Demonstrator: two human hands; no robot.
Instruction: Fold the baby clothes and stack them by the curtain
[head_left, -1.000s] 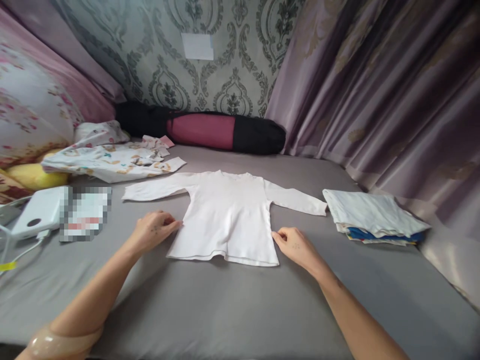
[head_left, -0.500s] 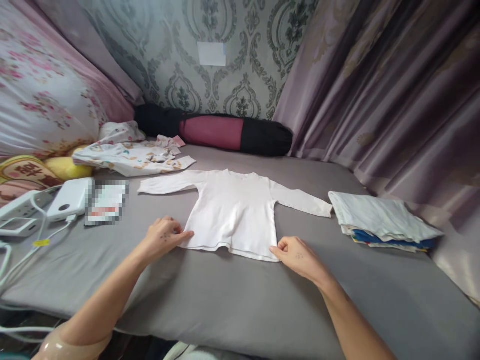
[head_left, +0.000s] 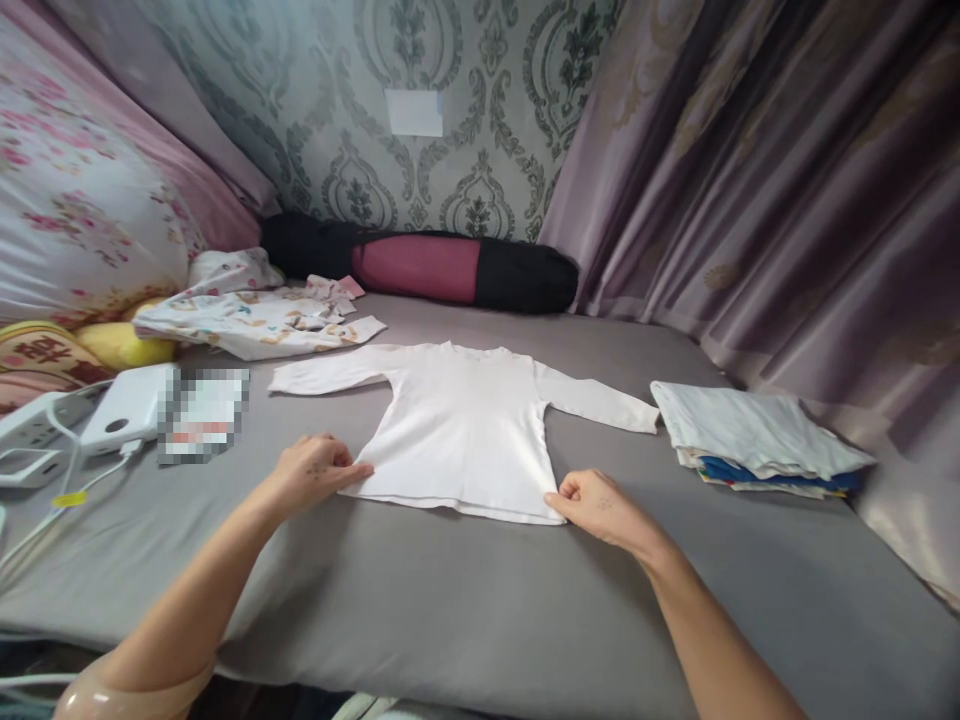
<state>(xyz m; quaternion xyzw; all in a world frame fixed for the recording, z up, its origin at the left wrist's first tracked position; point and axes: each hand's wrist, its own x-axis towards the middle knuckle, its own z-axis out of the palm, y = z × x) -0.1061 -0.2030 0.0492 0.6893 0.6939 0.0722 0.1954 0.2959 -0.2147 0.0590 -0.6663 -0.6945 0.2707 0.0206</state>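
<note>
A small white long-sleeved shirt [head_left: 465, 430] lies flat on the grey bed sheet [head_left: 450, 600], its neck away from me and both sleeves spread outward. My left hand [head_left: 315, 473] pinches the left corner of its hem between thumb and fingers. At the right hem corner, my right hand [head_left: 600, 508] is closed in the same kind of pinch. The hem runs nearly straight between the two hands. Part of each hand's fingers is hidden behind the thumb and knuckles.
A folded stack of clothes [head_left: 757, 435] sits to the right. Patterned clothing [head_left: 255, 315] lies crumpled at the back left, near a black and maroon bolster [head_left: 420, 268]. White charging devices [head_left: 131, 405] with cables and a blurred packet [head_left: 204, 415] are at left.
The hem has been drawn wider and tauter, and the fold in its middle has smoothed out. My hands are slightly farther apart, still pinching the corners. The view has shifted a little.
</note>
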